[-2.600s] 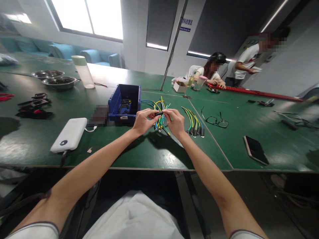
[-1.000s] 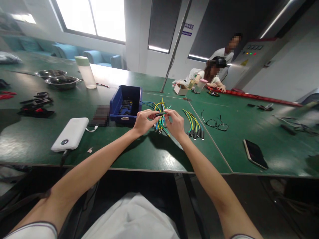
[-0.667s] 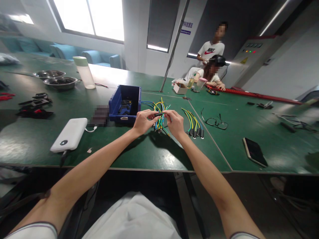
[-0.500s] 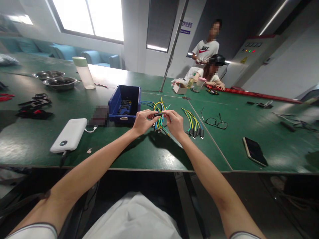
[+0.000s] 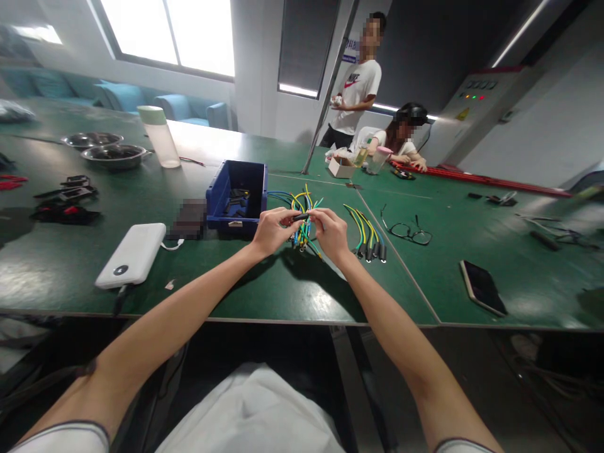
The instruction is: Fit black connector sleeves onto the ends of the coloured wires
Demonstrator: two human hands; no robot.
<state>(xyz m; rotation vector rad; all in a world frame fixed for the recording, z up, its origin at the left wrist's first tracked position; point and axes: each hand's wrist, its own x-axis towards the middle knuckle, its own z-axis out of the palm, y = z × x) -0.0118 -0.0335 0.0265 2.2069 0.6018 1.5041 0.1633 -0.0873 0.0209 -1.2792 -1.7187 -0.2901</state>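
My left hand (image 5: pixel 272 231) pinches a short black sleeve (image 5: pixel 301 217) above a loose pile of wires. My right hand (image 5: pixel 331 234) is closed at the sleeve's right end; whether its fingertips grip the sleeve itself or a wire in it is too small to tell. Beneath both hands lies the bunch of blue, yellow and green wires (image 5: pixel 298 202), partly hidden by my fingers. To the right rests a group of similar wires (image 5: pixel 362 225) with black sleeves and metal ring ends. A blue bin (image 5: pixel 214 220) with several black pieces in it stands left of my hands.
On the green table (image 5: pixel 236 299) a white power bank (image 5: pixel 134 255) lies at left, near a pale bottle (image 5: pixel 161 141) and metal bowls (image 5: pixel 116 157). Glasses (image 5: pixel 406 233) and a phone (image 5: pixel 482 286) are at right. Two people are across the table, beyond a metal pole (image 5: pixel 325 107).
The standing person across the table has moved left and now stands more upright. My hands keep almost the same place, with the black sleeve tilted slightly differently between them.
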